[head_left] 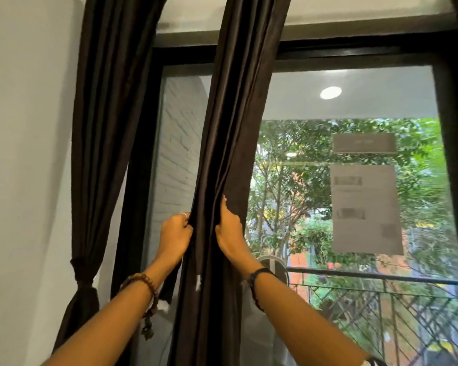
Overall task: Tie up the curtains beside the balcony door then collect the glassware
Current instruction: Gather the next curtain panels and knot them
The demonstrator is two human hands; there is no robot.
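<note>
A dark brown curtain panel hangs in front of the balcony door glass. My left hand grips its left edge and my right hand grips its right side, bunching the cloth between them at about mid-height. A second dark brown curtain hangs at the left by the wall, gathered low down with a knotted tie. No glassware is in view.
A white wall stands at the left. The black door frame runs across the top. Papers are stuck on the glass. Outside are a balcony railing, a white fan and trees.
</note>
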